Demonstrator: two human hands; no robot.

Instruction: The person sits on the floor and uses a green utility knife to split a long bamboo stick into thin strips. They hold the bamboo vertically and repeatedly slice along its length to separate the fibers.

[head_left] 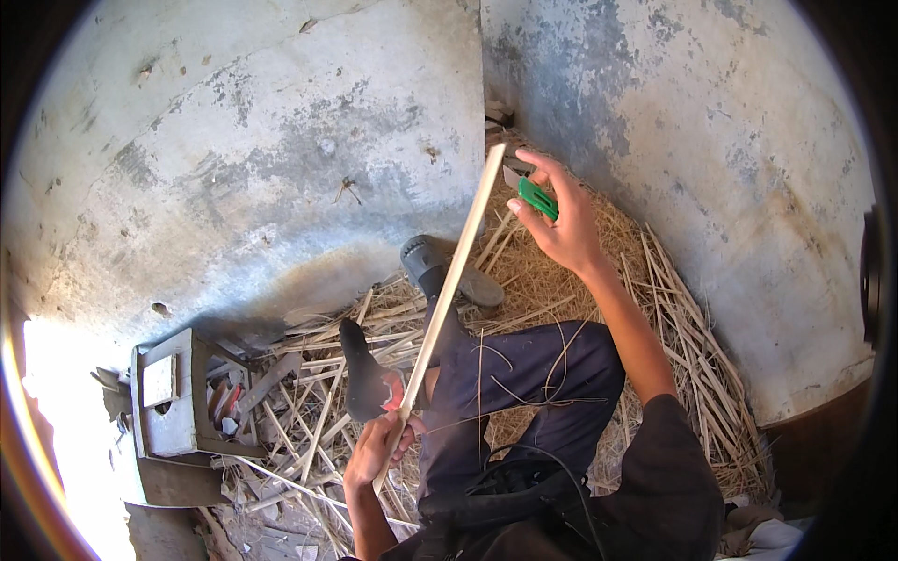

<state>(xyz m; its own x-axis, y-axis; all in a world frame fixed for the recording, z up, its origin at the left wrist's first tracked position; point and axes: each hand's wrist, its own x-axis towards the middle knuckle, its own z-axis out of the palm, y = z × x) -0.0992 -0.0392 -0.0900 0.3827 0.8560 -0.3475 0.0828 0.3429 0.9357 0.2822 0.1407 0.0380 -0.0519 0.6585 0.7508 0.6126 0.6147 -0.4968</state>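
A seated worker holds a pale strip (449,288) slantwise above dark-trousered legs (533,369), its upper end before the corner where two walls meet. The left hand (382,447) closes around the strip near its lower end, some fingers hidden. In the right hand (564,213), thumb and forefinger stand apart while the curled fingers hold a green knife (540,199), its handle partly covered; whether blade meets strip, I cannot tell. Shavings (580,273) and split sticks (687,327) hide much of the floor, reaching the right wall (730,187). Open air separates that wall from the right hand. Glare swallows the floor's left edge beside a wooden box (192,397).
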